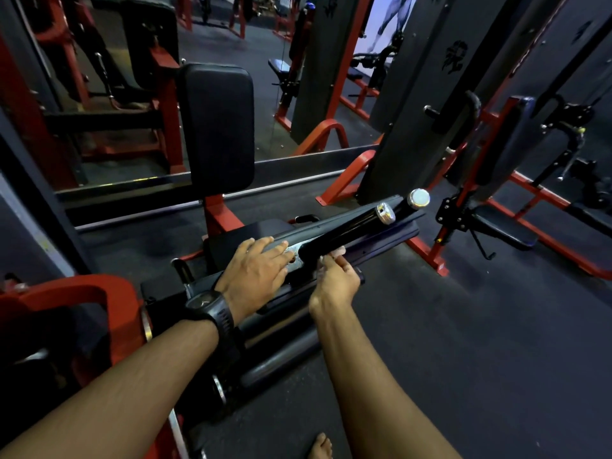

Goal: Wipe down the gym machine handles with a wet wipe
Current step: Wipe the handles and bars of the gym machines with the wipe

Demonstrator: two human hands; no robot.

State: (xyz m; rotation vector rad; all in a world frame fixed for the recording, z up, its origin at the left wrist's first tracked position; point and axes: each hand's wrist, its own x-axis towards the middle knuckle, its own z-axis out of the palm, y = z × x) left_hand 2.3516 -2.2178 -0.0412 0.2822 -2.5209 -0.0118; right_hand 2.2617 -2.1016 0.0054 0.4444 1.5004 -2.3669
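I am looking down over a gym floor [463, 342] of dark, matte, faintly speckled rubber that runs under every machine in sight. The room is dim, filled with equipment on red-painted square steel tubing, and a tall dark shroud [397, 111] with cut-out emblems stands to the right. Beyond it a low black bench [503, 226] sits on its own red frame.

Straight ahead stands a rectangular back pad [217, 127] with rounded corners, in smooth black vinyl, on a red upright [220, 217].

The handle [344, 231] is a glossy black cylinder that slants up and to the right. It ends in a knurled chrome end cap [385, 213]. A second cap [419, 197], flat and shiny, shows just behind it on a parallel bar.

My left hand [256, 276] lies flat on the machine's arm just beside the handle's lower end. Its fingers are straight and spread over a worn grey metal plate, and it holds nothing. A chunky black wristwatch [212, 309] sits on that wrist.

My right hand [334, 283] pinches the wet wipe [340, 250] between fingers and thumb against the underside of the handle's lower end. Only small white crumpled edges of the wipe show past the fingertips.

A bare foot [320, 447] rests on the floor at the bottom edge.
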